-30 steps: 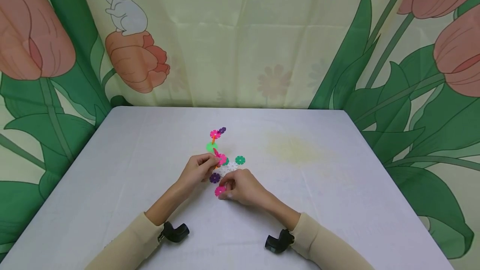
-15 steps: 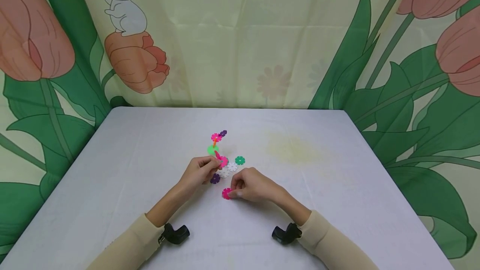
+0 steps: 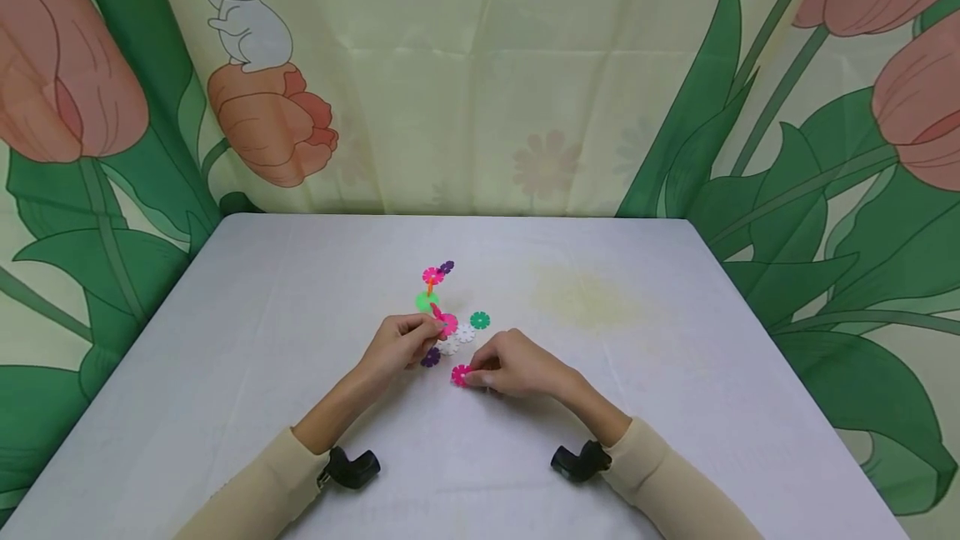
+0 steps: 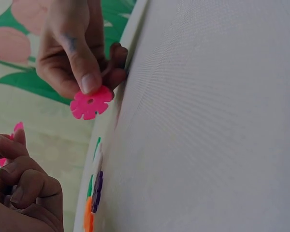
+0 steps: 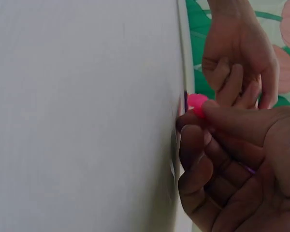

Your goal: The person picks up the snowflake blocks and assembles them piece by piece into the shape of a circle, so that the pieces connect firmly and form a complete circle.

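Observation:
My left hand [image 3: 405, 342] pinches the near pink flower-shaped disc [image 3: 449, 324] of a joined chain. From there the chain runs away over a light green disc [image 3: 424, 302], an orange piece and another pink disc [image 3: 432, 275] to a purple disc [image 3: 447, 267] at its far end. My right hand [image 3: 517, 365] holds a separate pink flower disc [image 4: 89, 107] between thumb and fingers, in front of and to the right of the left hand. In the right wrist view that disc [image 5: 197, 100] shows almost edge-on, partly covered by the thumb.
Loose discs lie on the white table [image 3: 300, 290] between the hands: a purple one [image 3: 431, 357], several white ones [image 3: 450, 346] and a green one [image 3: 480, 320]. An orange disc [image 4: 88, 212] shows edge-on in the left wrist view. A printed curtain [image 3: 480, 107] hangs behind.
My right hand has moved right, away from the left hand, with the pink disc, then slightly up in the view. The left hand and chain have shifted slightly right and nearer.

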